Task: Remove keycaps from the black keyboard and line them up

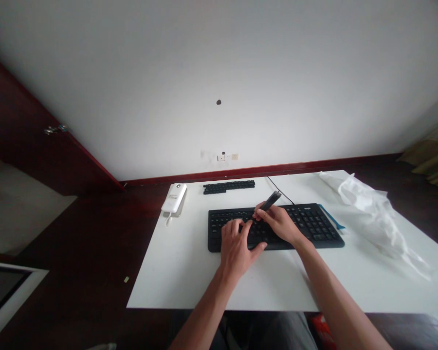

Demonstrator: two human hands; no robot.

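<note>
One black keyboard (272, 240) lies near the middle of the white bench (175, 272) in the head view, its long side running left to right. The left hand (235, 245) rests palm down over the left half of the keys, fingers curved and parted, the thumb stretched away to the right near the keyboard's near edge. The right hand (279, 222) pinches a black pen-like tool (270, 200) between thumb and fingers, over the middle of the keyboard; the tool tilts, its upper end pointing far and right. Its lower end is hidden, so I cannot tell whether it touches a key. The fingertips of both hands are close together.

A black cable (279, 188) runs from the keyboard's far edge to the far edge of the bench. Far left of the keyboard, well apart from it, lies a flat black strip of keys (229, 186). Farther left, a white device (174, 198) with a white strap (168, 221) lies by the bench's left edge. Just right of the keyboard is a thin blue strip (330, 218); beyond it spreads a crumpled white plastic bag (375, 204).
</note>
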